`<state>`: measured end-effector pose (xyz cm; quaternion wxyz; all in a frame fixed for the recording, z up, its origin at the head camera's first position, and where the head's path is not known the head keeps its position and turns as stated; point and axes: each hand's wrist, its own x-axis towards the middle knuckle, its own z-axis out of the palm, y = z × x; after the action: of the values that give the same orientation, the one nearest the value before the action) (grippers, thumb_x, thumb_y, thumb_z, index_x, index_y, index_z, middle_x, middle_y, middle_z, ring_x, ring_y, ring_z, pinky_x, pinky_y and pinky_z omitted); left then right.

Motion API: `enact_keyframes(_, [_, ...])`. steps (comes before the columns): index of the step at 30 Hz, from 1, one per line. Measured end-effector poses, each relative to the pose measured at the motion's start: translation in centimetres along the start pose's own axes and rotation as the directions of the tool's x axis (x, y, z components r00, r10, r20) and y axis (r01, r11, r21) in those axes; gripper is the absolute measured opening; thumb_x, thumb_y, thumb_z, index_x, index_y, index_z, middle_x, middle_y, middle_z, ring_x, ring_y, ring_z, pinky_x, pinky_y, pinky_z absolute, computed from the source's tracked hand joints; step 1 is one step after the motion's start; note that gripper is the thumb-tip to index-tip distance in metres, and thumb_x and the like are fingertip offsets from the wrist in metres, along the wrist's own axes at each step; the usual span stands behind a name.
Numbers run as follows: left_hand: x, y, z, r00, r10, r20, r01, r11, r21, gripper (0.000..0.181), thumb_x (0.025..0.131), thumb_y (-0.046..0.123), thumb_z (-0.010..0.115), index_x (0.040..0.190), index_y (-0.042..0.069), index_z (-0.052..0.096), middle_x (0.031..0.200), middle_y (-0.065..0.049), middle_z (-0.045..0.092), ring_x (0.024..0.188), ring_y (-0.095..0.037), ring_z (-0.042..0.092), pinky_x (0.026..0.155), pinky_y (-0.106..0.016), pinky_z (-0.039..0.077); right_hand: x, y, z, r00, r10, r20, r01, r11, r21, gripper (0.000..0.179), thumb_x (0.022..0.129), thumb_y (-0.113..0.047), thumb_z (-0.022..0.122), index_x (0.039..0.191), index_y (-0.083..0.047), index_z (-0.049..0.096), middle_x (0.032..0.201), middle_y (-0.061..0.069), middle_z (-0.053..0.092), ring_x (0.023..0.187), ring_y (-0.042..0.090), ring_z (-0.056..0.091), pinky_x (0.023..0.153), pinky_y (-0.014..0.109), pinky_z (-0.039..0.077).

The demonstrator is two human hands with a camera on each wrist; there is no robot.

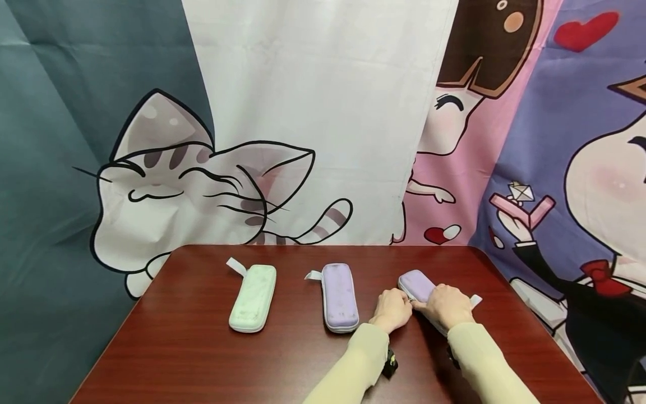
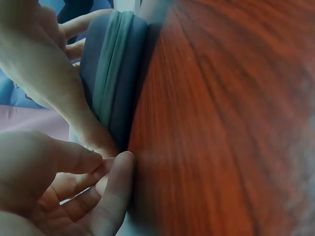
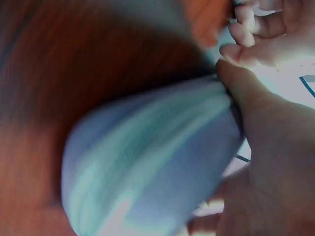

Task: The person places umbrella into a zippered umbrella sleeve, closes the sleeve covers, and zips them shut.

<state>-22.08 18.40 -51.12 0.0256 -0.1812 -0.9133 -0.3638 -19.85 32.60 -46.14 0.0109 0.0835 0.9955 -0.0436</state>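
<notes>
At the table's right, a light purple zippered pencil case (image 1: 416, 283) lies slanted under my two hands. My right hand (image 1: 448, 306) grips it across the middle, thumb on the near side and fingers over the far side. Beside its left edge is my left hand (image 1: 392, 310), fingers curled. In the left wrist view, the left thumb and forefinger pinch together at the case's zipped side, near the right thumb; the zipper pull there is mostly hidden by the fingertips. The right wrist view shows the case's pale zipper band (image 3: 147, 142) closed along the visible end.
A second purple case (image 1: 340, 297) lies in the middle of the brown table (image 1: 202, 370), left of my hands. Further left is a pale green case (image 1: 253, 298). Each has a light strap at its side. A printed cartoon curtain (image 1: 323, 112) hangs behind the table.
</notes>
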Motion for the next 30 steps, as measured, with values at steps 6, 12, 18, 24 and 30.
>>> enact_keyframes(6, [0.4,-0.1,0.1,0.999,-0.042,0.032,0.043,0.998,-0.036,0.026,0.085,0.012,0.064,0.060,0.020,0.061,0.051,0.010,0.050,0.057,-0.010,0.055,0.057,-0.022,0.044,1.5,1.8,-2.4,0.987,-0.119,0.112,0.118,0.993,0.018,0.067,0.082,-0.061,0.066,0.096,0.005,0.065,0.086,0.023,0.063,0.072,0.037,0.061,0.063,0.056,0.049])
enact_keyframes(12, [0.2,-0.2,0.1,0.997,-0.054,0.046,0.057,0.996,-0.064,0.026,0.086,0.011,0.063,0.061,0.020,0.061,0.040,0.011,0.047,0.051,-0.008,0.052,0.057,-0.019,0.043,2.7,3.8,-3.0,0.849,-0.525,0.060,0.526,0.851,-0.004,0.048,0.086,0.002,0.062,0.133,-0.010,0.058,0.119,0.024,0.060,0.094,0.041,0.064,0.074,0.056,0.050])
enact_keyframes(18, [0.0,-0.3,0.2,0.999,-0.026,0.039,0.029,0.997,-0.065,0.024,0.088,0.010,0.063,0.066,0.019,0.064,0.040,0.012,0.048,0.049,-0.006,0.053,0.057,-0.018,0.043,3.3,5.0,-2.6,0.712,-0.697,0.083,0.696,0.685,-0.215,0.090,0.068,0.019,0.069,0.142,-0.028,0.051,0.143,0.025,0.044,0.100,0.051,0.060,0.078,0.060,0.049])
enact_keyframes(24, [0.0,-0.2,0.0,0.998,-0.040,0.056,0.045,0.995,-0.090,0.024,0.089,0.009,0.062,0.066,0.018,0.064,0.040,0.011,0.050,0.041,-0.002,0.050,0.054,-0.017,0.043,3.7,5.4,-2.1,0.619,-0.782,0.076,0.766,0.579,-0.278,0.095,0.062,0.021,0.073,0.140,-0.028,0.053,0.146,0.021,0.042,0.106,0.050,0.058,0.082,0.056,0.049])
enact_keyframes(30, [0.1,-0.3,-0.1,0.997,-0.050,0.062,0.056,0.993,-0.107,0.027,0.091,0.008,0.060,0.065,0.017,0.060,0.040,0.010,0.050,0.036,0.000,0.047,0.051,-0.016,0.040,4.0,5.1,-1.9,0.598,-0.797,0.087,0.787,0.563,-0.254,0.098,0.061,0.026,0.068,0.142,-0.026,0.052,0.147,0.021,0.041,0.116,0.052,0.052,0.087,0.054,0.049])
